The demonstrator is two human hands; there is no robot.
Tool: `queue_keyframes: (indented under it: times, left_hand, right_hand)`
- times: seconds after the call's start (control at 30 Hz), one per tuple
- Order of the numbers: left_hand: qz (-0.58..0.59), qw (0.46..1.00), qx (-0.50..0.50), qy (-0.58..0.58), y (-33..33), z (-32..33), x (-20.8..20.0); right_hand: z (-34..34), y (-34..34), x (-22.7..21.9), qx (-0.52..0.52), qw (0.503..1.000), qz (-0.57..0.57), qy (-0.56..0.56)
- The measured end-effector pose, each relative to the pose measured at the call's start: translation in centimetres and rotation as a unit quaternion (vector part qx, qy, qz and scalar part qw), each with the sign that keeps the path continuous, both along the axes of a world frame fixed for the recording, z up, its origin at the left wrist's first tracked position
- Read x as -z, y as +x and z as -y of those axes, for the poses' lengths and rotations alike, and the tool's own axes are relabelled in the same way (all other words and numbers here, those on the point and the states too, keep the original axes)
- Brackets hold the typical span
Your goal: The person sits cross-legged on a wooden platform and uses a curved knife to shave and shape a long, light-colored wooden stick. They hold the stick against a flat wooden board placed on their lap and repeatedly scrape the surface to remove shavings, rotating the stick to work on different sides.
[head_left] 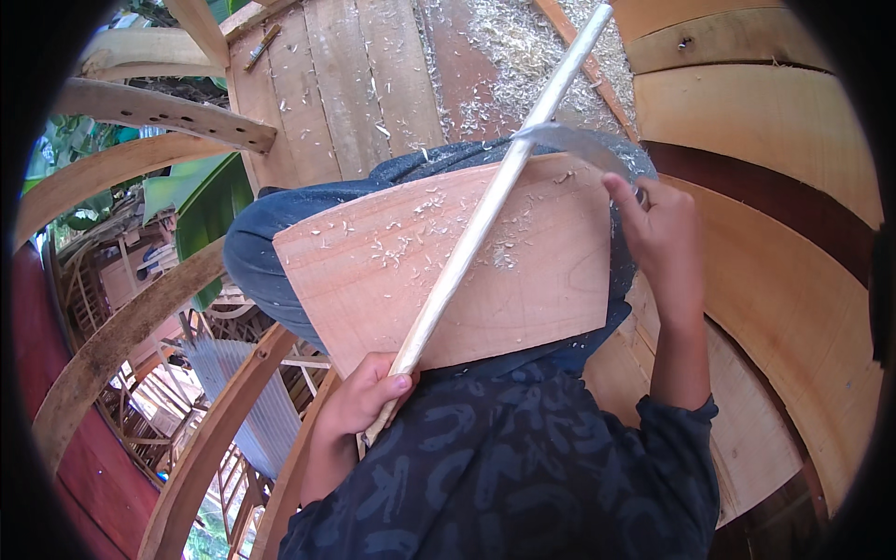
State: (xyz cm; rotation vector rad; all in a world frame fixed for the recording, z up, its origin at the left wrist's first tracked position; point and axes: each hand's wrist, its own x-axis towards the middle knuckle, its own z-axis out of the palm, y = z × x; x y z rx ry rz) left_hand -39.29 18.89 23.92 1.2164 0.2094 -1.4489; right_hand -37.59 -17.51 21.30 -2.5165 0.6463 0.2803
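A long pale peeled wooden stick [478, 222] slants from my body up to the far right. My left hand [370, 392] is closed around its near end, thumb lying along the top. My right hand [667, 233] grips a knife [571, 142] with a curved metal blade; the handle is mostly hidden inside the fist. The blade tip meets the far part of the stick. Under the stick, a flat wooden board [551, 289] rests across my crossed legs, sprinkled with small curled shavings.
Shavings [523, 61] lie thick on the plank floor [327, 84] ahead, where a small brown tool-like piece [263, 49] also rests. A plank wall [756, 121] rises at my right. On the left, wooden rails [177, 308] stand before greenery and a corrugated sheet [245, 401].
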Motion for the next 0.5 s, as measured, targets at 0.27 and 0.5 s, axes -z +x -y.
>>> queue_keyframes:
  times: [0.27,0.5]
  left_hand:
    - [-0.030,0.999,-0.037,-0.025,-0.9,0.3,0.1]
    - [-0.070,0.993,-0.071,-0.057,-1.3,0.4,0.4]
  right_hand:
    - [-1.3,0.7,0.7,-0.067,0.997,0.008,-0.037]
    - [-1.9,1.1,0.6,-0.061,0.995,0.002,-0.080]
